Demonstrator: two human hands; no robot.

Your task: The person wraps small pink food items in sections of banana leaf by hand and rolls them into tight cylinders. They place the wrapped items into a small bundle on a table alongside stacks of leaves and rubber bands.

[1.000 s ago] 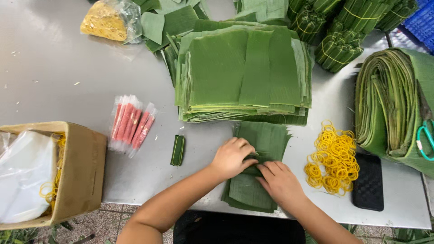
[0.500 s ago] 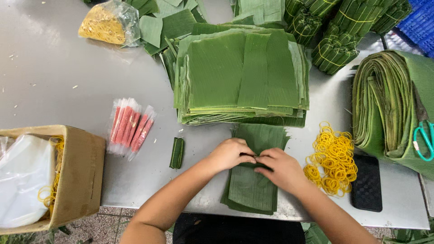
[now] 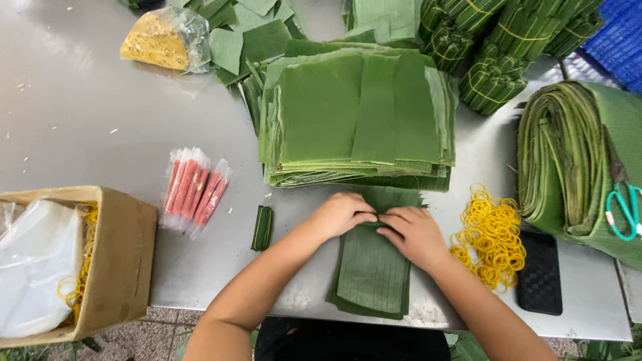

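A small stack of banana-leaf strips [image 3: 372,271] lies at the near edge of the steel table [image 3: 80,120], its long side running near to far. Both hands press down on its far half: the left hand [image 3: 341,214] and the right hand [image 3: 413,234] meet fingertip to fingertip at the middle, fingers curled and pinching a fold of the top leaf between them.

Just beyond the hands sits a thick pile of cut leaf sheets [image 3: 358,120]. Right of the stack lies a heap of yellow rubber bands [image 3: 491,234], with a black phone [image 3: 540,273] near it and a roll of long leaves [image 3: 568,160] carrying teal scissors [image 3: 625,210] farther right. Left of the stack lies a small folded leaf packet [image 3: 262,228], then packets of red sticks [image 3: 194,190], then a cardboard box [image 3: 114,257] at the near left. Tied leaf bundles [image 3: 495,80] sit at the far right, a bag of yellow bands [image 3: 160,40] at the far left.
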